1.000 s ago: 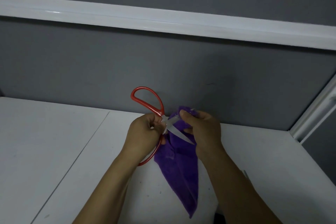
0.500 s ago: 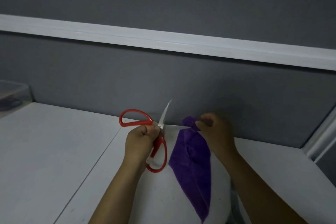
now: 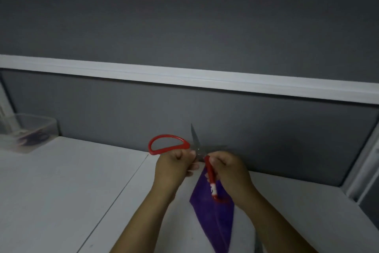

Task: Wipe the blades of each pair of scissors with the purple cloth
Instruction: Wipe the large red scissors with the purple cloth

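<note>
Scissors with red handles are held in the air just above a white surface, near its back edge. Their blades are spread wide, one pointing up and one pointing right, both bare. The left hand has its grip closed on the scissors beside the pivot, under the upper handle loop. The right hand has its grip curled round the lower handle. A purple cloth hangs down from under that same hand; how it is pinched is hidden. Behind stands a grey partition with a white rail. A clear container sits far left, well apart.

Risk, as a judgement: fingers lie close to the pivot, so if the handles swing together the closing blades could nick them. The cloth is off the steel and could slip loose or get caught between the blades.
</note>
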